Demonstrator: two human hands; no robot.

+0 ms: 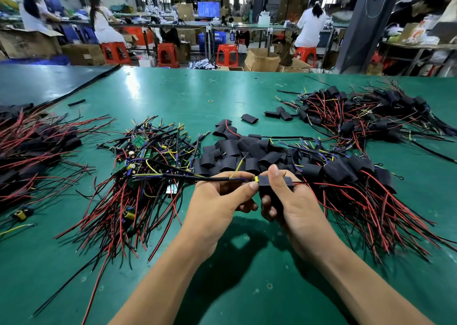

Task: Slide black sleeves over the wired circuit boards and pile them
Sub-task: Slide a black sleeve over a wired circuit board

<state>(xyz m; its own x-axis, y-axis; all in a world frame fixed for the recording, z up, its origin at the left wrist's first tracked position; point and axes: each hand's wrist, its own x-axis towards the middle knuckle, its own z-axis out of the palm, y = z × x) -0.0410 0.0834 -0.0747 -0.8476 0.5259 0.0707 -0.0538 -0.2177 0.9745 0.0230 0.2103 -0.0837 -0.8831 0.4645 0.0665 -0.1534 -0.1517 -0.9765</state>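
- Black sleeve [264,183] sits at frame centre, pinched by my right hand [294,203].
- My left hand [217,201] pinches the board's wires [215,179] beside it.
- Sleeved pile [346,171] lies right on the green tabletop [222,89].

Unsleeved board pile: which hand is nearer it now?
Left. The left hand, pinching a wired board, is just right of the pile; the right hand is farther right, gripping the black sleeve.
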